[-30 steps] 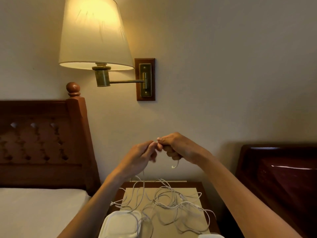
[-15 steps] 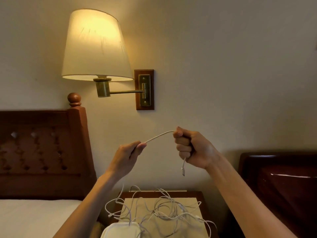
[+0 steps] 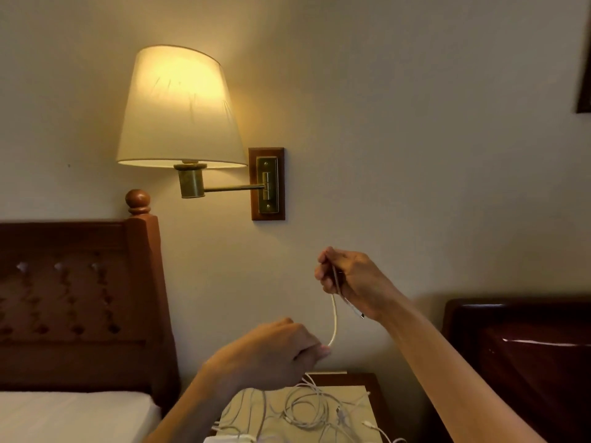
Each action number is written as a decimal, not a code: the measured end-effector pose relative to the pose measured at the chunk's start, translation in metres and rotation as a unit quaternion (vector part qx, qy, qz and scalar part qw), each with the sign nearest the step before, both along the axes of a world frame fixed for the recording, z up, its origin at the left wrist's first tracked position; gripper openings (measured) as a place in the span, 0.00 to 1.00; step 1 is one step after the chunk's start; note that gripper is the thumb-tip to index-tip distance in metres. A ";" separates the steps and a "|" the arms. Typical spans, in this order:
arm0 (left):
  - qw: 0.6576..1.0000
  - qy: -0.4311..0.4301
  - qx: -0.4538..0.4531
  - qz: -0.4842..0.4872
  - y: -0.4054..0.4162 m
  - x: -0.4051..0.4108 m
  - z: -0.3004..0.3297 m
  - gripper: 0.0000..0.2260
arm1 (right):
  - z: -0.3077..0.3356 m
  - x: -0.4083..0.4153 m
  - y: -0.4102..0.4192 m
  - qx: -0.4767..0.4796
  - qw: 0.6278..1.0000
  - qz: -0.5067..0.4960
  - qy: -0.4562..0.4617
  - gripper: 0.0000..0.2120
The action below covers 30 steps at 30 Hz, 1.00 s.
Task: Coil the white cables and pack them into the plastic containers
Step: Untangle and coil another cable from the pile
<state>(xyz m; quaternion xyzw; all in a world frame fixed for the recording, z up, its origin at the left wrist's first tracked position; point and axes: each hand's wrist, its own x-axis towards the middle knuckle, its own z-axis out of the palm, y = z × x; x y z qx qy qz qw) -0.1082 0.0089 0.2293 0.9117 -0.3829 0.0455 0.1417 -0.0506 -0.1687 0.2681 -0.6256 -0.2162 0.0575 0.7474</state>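
Above the nightstand, both right hand and left hand seemingly pinch one white cable.

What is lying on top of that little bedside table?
On the bedside table lies a loose tangle of white cables on a pale mat. A white object peeks in at the bottom edge. The left forearm covers the table's left side.
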 end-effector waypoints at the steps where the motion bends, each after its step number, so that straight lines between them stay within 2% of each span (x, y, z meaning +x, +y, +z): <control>1: 1.000 -0.008 -0.012 -0.018 -0.002 -0.006 0.011 0.21 | -0.001 -0.002 0.002 -0.035 0.999 0.001 -0.016 0.15; 3: 0.997 -0.033 -0.050 -0.042 -0.003 -0.010 0.027 0.18 | -0.001 -0.007 0.005 -0.092 0.995 0.016 -0.040 0.16; 7: 0.979 -0.145 -0.135 -0.055 0.004 0.000 0.040 0.13 | -0.001 -0.015 0.005 -0.174 0.981 0.035 -0.073 0.19; 10: 0.953 -0.234 -0.189 -0.035 0.008 0.015 0.045 0.10 | -0.001 -0.019 0.007 -0.136 0.985 0.086 -0.055 0.18; 12: 0.940 -0.250 -0.233 -0.009 0.010 0.026 0.047 0.11 | -0.003 -0.024 0.009 -0.094 0.988 0.118 -0.041 0.18; 16: 0.928 -0.228 -0.295 0.018 0.019 0.044 0.042 0.14 | -0.015 -0.032 0.017 0.029 0.989 0.141 0.030 0.18; 22: 0.922 -0.150 -0.357 -0.007 0.026 0.057 0.013 0.16 | -0.014 -0.039 0.015 0.078 0.975 0.192 0.086 0.16; 27: 0.879 -0.047 -0.473 0.025 0.030 0.068 -0.022 0.20 | 0.007 -0.032 0.002 0.152 0.960 0.213 0.101 0.14; 30: 0.866 -0.014 -0.493 0.086 0.041 0.079 -0.056 0.23 | 0.024 -0.023 -0.009 0.230 0.940 0.215 0.133 0.14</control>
